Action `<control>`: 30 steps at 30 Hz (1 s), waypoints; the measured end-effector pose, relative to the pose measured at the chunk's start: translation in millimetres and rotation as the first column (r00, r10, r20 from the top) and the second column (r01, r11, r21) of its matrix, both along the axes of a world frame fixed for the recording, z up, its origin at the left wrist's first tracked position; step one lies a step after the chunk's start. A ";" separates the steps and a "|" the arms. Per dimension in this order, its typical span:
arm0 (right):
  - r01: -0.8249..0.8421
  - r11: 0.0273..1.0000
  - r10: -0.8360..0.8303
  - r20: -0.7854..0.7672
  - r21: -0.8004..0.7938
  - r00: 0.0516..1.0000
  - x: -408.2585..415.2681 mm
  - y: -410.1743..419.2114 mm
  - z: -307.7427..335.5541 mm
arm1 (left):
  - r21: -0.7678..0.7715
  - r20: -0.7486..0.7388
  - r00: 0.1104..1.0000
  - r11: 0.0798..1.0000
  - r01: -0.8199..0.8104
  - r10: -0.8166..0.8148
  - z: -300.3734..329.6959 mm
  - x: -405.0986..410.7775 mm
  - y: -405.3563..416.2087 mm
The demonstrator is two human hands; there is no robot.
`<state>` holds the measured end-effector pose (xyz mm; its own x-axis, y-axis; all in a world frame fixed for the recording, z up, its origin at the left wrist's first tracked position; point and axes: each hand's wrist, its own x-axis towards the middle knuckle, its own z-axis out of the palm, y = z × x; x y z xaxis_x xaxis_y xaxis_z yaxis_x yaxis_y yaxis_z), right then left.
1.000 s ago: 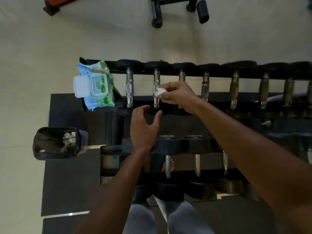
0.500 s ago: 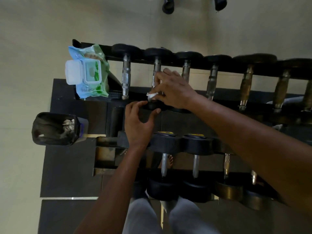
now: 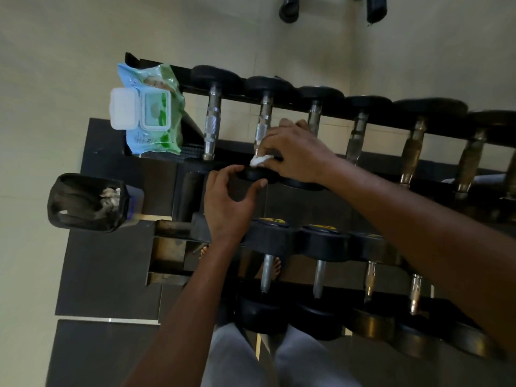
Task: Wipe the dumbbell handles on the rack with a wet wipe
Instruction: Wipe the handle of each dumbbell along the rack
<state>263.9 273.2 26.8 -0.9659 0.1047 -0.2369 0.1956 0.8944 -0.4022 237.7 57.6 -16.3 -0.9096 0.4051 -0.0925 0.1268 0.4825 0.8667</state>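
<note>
While clasping the dumbbell head point(image 3: 252, 175) with left fingers point(image 3: 229, 172) and pinching the wet wipe point(image 3: 261, 160) with right fingers point(image 3: 276, 148), may roll it off the rack's point(image 3: 192, 166) front edge.

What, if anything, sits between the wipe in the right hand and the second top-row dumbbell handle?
Nothing visible. The right hand pinches the wipe at the near end of that handle, seemingly touching it. The left hand grips the near head below, off the handle.

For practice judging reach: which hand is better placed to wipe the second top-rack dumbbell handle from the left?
Right. The right hand holds the wet wipe against the near end of that handle; the left hand has no wipe and grips the dumbbell's near head.
</note>
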 end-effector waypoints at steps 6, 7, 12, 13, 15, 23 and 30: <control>0.255 0.945 -0.232 0.129 -0.205 0.964 7.7 -6.2 -0.7 | 0.006 -0.024 1.000 1.000 0.003 -0.002 -2.0 -1.0 0.1; 0.297 0.928 -0.267 0.156 -0.225 0.951 8.6 -7.1 -0.1 | 0.006 -0.026 1.000 1.000 0.004 -0.003 -2.0 -1.4 0.1; 0.384 0.906 -0.341 0.232 -0.176 0.911 2.2 -12.7 -2.2 | -0.004 -0.035 0.999 1.000 0.005 -0.005 -0.7 -2.6 -0.1; 0.391 0.906 -0.347 0.243 -0.162 0.906 -0.5 -12.7 -2.8 | -0.002 -0.031 1.000 1.000 0.006 -0.006 -0.5 -2.9 -0.1; 0.401 0.905 -0.360 0.247 -0.140 0.900 -4.9 -11.9 -4.6 | 0.004 -0.028 1.000 1.000 0.007 -0.007 -0.6 -3.1 0.1; 0.473 0.851 -0.441 0.180 -0.227 0.879 -0.5 -8.9 -9.1 | 0.006 -0.029 0.999 1.000 0.026 -0.026 0.0 -3.8 -0.3; 0.395 0.879 -0.438 -0.122 -0.266 0.891 17.4 -16.9 -22.7 | 0.022 -0.025 0.999 0.999 0.040 -0.039 -1.7 -5.2 -1.4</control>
